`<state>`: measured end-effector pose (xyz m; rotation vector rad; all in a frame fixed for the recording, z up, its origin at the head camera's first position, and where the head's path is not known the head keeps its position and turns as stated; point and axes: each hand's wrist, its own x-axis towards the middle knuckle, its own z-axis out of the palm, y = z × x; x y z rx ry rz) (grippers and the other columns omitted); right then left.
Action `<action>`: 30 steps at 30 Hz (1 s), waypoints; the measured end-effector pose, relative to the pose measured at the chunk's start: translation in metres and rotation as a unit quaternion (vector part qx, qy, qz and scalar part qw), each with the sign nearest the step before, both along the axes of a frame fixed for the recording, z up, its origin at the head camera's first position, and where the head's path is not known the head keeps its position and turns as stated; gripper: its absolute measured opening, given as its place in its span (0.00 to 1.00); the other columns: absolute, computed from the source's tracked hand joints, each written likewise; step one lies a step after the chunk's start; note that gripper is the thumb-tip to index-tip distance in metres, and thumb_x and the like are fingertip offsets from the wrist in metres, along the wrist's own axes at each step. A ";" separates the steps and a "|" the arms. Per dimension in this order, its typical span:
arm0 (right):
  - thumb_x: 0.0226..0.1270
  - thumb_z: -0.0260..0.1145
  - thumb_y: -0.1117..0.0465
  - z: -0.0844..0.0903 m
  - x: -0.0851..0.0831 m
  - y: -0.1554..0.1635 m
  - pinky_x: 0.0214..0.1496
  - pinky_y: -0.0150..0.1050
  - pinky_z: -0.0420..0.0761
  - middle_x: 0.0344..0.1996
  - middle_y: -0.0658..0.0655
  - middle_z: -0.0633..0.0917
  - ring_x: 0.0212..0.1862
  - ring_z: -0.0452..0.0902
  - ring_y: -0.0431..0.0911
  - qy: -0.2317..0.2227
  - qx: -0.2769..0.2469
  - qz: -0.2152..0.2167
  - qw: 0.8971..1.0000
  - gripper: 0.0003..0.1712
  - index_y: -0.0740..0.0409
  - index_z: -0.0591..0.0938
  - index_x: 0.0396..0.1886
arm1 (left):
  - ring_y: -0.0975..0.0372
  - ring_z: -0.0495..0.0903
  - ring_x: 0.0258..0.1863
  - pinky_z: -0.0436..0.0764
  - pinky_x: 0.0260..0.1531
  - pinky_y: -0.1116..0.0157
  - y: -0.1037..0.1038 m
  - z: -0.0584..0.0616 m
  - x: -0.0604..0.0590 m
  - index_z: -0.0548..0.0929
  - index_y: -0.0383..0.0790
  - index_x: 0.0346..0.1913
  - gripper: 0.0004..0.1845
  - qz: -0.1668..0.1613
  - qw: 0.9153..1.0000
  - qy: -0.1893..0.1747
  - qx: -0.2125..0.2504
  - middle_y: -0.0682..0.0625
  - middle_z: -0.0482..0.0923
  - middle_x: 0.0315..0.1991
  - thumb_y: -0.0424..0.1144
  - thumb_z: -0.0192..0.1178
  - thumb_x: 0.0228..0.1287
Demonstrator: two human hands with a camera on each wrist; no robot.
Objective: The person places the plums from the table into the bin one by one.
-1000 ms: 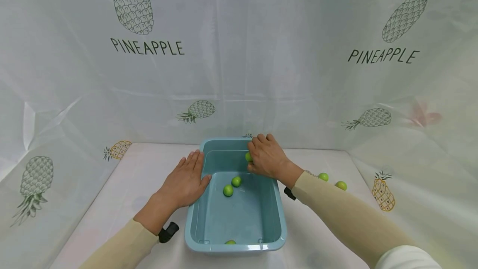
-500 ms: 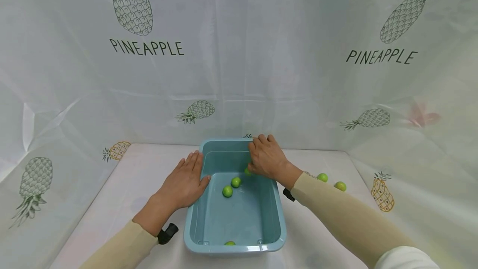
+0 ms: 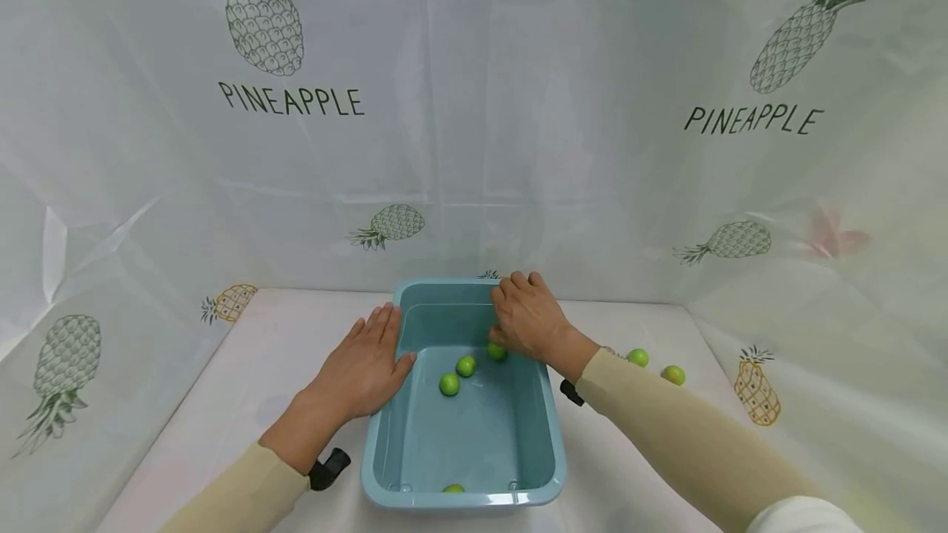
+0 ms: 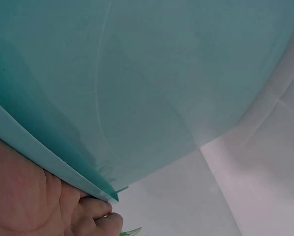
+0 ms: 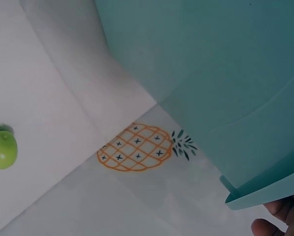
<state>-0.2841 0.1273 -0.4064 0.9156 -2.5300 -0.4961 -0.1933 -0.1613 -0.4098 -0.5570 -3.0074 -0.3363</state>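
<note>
A blue plastic tub [image 3: 551,434] stands on the white table, seen close up in the left wrist view [image 4: 161,88] and the right wrist view [image 5: 225,73]. My left hand [image 3: 363,368] lies flat against its left rim, thumb over the edge; the palm [image 4: 34,201] shows under the rim. My right hand [image 3: 527,321] hovers over the tub's far right corner with loosely bent fingers and holds nothing. A small green fruit [image 3: 496,350] lies on the tub floor just below it. Two more fruits [image 3: 466,365] [image 3: 448,383] sit mid-tub and one [image 3: 453,488] at the near wall.
Two green fruits [image 3: 637,357] [image 3: 672,374] lie on the table right of the tub; one [image 5: 2,149] shows in the right wrist view. A pineapple-print cloth [image 3: 296,97] covers the table and rises close behind and beside it.
The green fruit my right hand held at the far right corner has dropped to the tub floor. The right hand sank slightly. The left hand stayed put.
</note>
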 end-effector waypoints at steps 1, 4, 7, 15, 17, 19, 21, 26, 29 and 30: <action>0.72 0.65 0.43 0.000 0.000 0.000 0.41 0.44 0.62 0.26 0.53 0.68 0.33 0.59 0.49 0.005 -0.005 0.004 1.000 0.23 0.55 0.69 0.30 | 0.38 0.54 0.82 0.58 0.80 0.39 0.000 0.000 0.000 0.55 0.21 0.80 0.41 0.000 1.000 0.001 -0.001 0.28 0.54 0.82 0.50 0.51 0.82; 0.71 0.64 0.48 0.001 0.001 0.003 0.40 0.44 0.64 0.25 0.53 0.70 0.33 0.61 0.49 0.032 -0.030 0.025 0.999 0.19 0.54 0.70 0.29 | 0.38 0.54 0.82 0.58 0.80 0.39 0.000 0.000 0.001 0.55 0.21 0.80 0.41 0.001 1.000 0.003 -0.002 0.29 0.54 0.82 0.51 0.51 0.82; 0.69 0.64 0.52 0.007 -0.001 0.009 0.39 0.44 0.66 0.25 0.53 0.72 0.32 0.64 0.49 0.066 -0.055 0.044 0.995 0.14 0.55 0.72 0.28 | 0.38 0.55 0.82 0.58 0.80 0.39 0.000 0.001 0.002 0.55 0.21 0.80 0.41 0.000 1.000 0.003 -0.002 0.28 0.54 0.82 0.50 0.51 0.82; 0.64 0.69 0.58 0.027 -0.015 0.049 0.37 0.45 0.70 0.22 0.54 0.70 0.31 0.67 0.51 0.131 -0.091 0.023 0.987 0.16 0.57 0.71 0.24 | 0.38 0.55 0.82 0.59 0.79 0.39 0.001 0.000 0.004 0.56 0.21 0.80 0.41 0.001 1.000 0.006 0.002 0.28 0.55 0.81 0.50 0.52 0.82; 0.64 0.70 0.59 0.027 -0.016 0.062 0.38 0.46 0.71 0.22 0.54 0.69 0.31 0.66 0.51 0.127 -0.095 0.007 0.987 0.17 0.58 0.71 0.24 | 0.38 0.56 0.82 0.59 0.79 0.39 0.001 0.000 0.004 0.56 0.21 0.80 0.41 0.002 1.000 0.007 0.003 0.28 0.55 0.81 0.50 0.52 0.81; 0.63 0.70 0.59 0.023 -0.016 0.074 0.38 0.46 0.71 0.22 0.54 0.68 0.31 0.66 0.51 0.115 -0.094 -0.007 0.989 0.17 0.58 0.70 0.24 | 0.37 0.56 0.82 0.59 0.79 0.39 0.001 0.000 0.005 0.56 0.21 0.80 0.41 0.002 1.000 0.008 0.002 0.28 0.55 0.81 0.50 0.52 0.81; 0.63 0.70 0.59 0.016 -0.014 0.085 0.38 0.46 0.71 0.22 0.53 0.67 0.31 0.65 0.51 0.101 -0.086 -0.019 0.991 0.17 0.58 0.70 0.24 | 0.37 0.56 0.82 0.59 0.79 0.39 0.001 0.000 0.005 0.56 0.21 0.80 0.41 0.002 1.000 0.007 0.001 0.28 0.55 0.81 0.50 0.52 0.81; 0.61 0.72 0.57 -0.013 -0.006 0.107 0.40 0.49 0.76 0.22 0.54 0.70 0.31 0.68 0.52 0.079 -0.062 -0.022 0.995 0.18 0.58 0.71 0.25 | 0.37 0.55 0.82 0.59 0.79 0.39 0.001 0.001 0.004 0.56 0.21 0.80 0.41 0.000 1.000 0.003 0.001 0.28 0.55 0.81 0.50 0.52 0.81; 0.60 0.75 0.54 -0.034 0.000 0.117 0.44 0.52 0.79 0.25 0.54 0.73 0.34 0.70 0.53 0.056 -0.049 -0.019 0.997 0.19 0.59 0.74 0.27 | 0.38 0.55 0.82 0.59 0.79 0.39 0.000 -0.001 0.003 0.56 0.21 0.80 0.41 0.001 1.000 0.003 0.003 0.28 0.55 0.82 0.51 0.52 0.81; 0.59 0.76 0.53 -0.040 0.002 0.119 0.45 0.53 0.79 0.26 0.55 0.75 0.35 0.71 0.53 0.045 -0.045 -0.020 0.998 0.19 0.59 0.75 0.29 | 0.38 0.55 0.82 0.59 0.79 0.39 0.000 -0.001 0.003 0.56 0.21 0.80 0.41 0.002 1.000 0.004 0.002 0.28 0.54 0.82 0.51 0.52 0.81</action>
